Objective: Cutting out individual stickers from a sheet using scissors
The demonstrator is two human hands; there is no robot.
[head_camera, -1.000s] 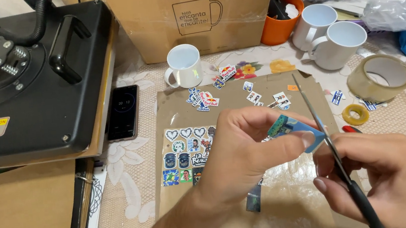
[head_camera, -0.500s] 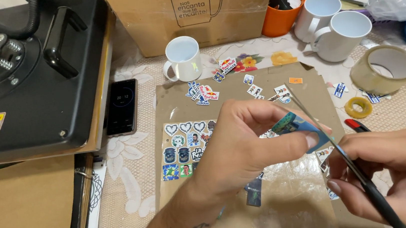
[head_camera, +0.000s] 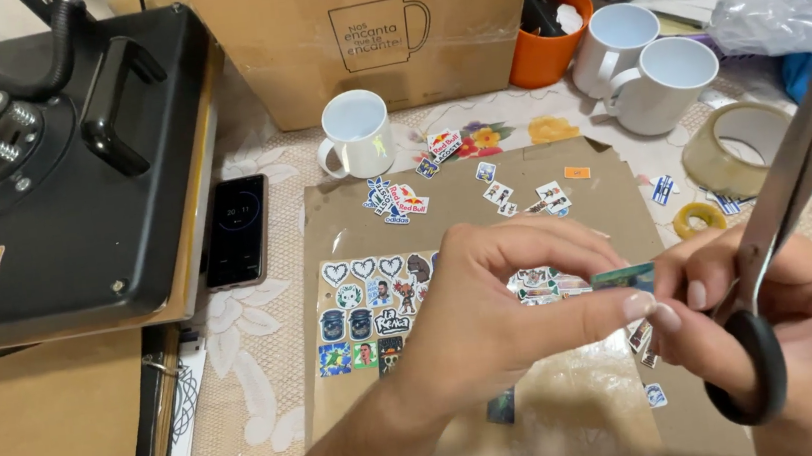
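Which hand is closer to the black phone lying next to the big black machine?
Left. The left hand is over the brown paper, off to one side of the phone. The right hand, holding the scissors, is farther away, beyond the left hand.

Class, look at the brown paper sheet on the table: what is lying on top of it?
On the brown paper sheet lie loose cut-out stickers and a printed sticker sheet. The left hand, pinching a small cutout, and the right hand with scissors cover the rest.
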